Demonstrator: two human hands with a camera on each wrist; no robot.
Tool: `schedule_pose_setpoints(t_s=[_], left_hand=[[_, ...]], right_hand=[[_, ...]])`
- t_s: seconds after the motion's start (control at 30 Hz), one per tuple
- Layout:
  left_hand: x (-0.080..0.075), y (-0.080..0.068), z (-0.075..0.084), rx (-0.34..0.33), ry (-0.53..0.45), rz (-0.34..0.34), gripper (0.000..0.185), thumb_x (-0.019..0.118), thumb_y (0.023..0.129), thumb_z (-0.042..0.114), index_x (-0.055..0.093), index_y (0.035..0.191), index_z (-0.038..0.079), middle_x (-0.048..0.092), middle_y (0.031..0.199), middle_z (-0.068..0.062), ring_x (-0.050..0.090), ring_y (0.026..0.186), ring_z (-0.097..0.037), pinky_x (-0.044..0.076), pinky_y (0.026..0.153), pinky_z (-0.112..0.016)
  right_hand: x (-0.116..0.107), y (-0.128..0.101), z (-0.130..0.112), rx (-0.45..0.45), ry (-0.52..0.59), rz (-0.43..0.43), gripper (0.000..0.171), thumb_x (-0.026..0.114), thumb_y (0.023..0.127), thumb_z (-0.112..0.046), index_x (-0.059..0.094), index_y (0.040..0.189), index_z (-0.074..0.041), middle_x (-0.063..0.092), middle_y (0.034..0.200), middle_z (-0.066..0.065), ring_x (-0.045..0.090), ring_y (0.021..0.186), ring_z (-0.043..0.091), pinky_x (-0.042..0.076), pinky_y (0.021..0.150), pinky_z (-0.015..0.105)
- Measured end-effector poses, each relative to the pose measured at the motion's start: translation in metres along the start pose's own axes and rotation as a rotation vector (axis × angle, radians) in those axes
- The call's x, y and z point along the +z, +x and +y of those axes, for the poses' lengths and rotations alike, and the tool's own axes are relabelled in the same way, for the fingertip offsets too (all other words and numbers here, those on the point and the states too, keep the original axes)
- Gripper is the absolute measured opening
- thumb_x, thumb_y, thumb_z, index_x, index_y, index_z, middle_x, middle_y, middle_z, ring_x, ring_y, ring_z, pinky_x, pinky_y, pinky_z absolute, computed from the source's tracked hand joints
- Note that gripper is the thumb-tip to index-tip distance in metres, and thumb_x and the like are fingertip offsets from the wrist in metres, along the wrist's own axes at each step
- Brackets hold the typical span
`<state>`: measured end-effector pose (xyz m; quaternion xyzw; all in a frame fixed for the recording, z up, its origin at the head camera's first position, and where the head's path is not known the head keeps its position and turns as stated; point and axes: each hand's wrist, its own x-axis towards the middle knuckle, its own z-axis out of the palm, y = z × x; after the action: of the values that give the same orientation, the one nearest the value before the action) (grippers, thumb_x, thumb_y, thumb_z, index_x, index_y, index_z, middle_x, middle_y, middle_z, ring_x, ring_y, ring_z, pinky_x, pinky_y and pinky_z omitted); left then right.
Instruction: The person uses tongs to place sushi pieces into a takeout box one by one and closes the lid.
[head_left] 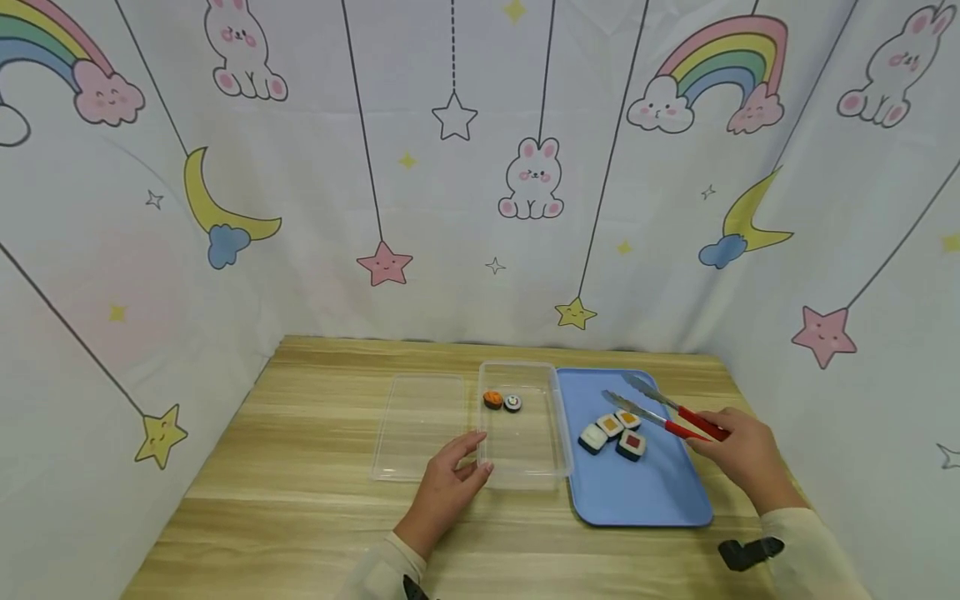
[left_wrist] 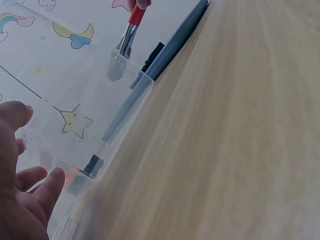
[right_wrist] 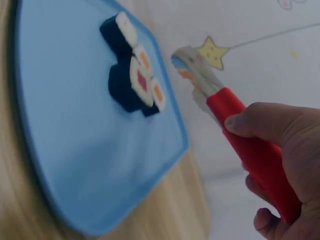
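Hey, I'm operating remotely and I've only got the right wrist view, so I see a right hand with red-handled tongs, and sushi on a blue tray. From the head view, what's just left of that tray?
Observer: A clear box, right beside the blue tray.
Operator: Okay, is anything in that box?
Observer: Yes, two bits of sushi near its left wall: an orange-topped piece and a white-topped piece.
Operator: And where's the other hand?
Observer: The left hand is at the box's left side, with its fingertips by that wall.
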<state>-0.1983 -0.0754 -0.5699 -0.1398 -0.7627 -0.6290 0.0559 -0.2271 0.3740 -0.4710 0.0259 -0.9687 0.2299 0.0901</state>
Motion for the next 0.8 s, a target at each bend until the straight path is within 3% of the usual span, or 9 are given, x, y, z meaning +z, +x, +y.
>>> schedule_pose_setpoints(t_s=[0.37, 0.57, 0.8], left_hand=[[0.0, -0.001, 0.002, 0.009, -0.017, 0.01, 0.048, 0.076, 0.096, 0.011, 0.062, 0.142, 0.005, 0.054, 0.149, -0.02, 0.055, 0.132, -0.045, 0.057, 0.1, -0.041], [0.0, 0.0, 0.001, 0.0, -0.028, 0.016, 0.047, 0.076, 0.096, 0.009, 0.063, 0.141, 0.004, 0.054, 0.148, -0.02, 0.054, 0.132, -0.046, 0.057, 0.101, -0.042], [0.0, 0.0, 0.001, -0.009, -0.009, 0.003, 0.05, 0.076, 0.097, 0.012, 0.06, 0.143, 0.0, 0.054, 0.15, -0.018, 0.055, 0.133, -0.043, 0.057, 0.101, -0.036]], right_hand=[[-0.01, -0.02, 0.028, 0.077, -0.02, -0.106, 0.06, 0.088, 0.083, -0.035, 0.072, 0.123, 0.006, 0.071, 0.106, 0.02, 0.063, 0.087, 0.03, 0.051, 0.064, 0.033], [-0.009, -0.019, 0.031, 0.066, -0.041, -0.114, 0.058, 0.088, 0.083, -0.036, 0.073, 0.121, 0.005, 0.071, 0.104, 0.018, 0.063, 0.087, 0.03, 0.051, 0.065, 0.034], [-0.005, -0.016, 0.03, 0.104, -0.037, -0.088, 0.059, 0.087, 0.084, -0.031, 0.07, 0.123, 0.009, 0.071, 0.102, 0.02, 0.062, 0.084, 0.031, 0.053, 0.065, 0.035]])
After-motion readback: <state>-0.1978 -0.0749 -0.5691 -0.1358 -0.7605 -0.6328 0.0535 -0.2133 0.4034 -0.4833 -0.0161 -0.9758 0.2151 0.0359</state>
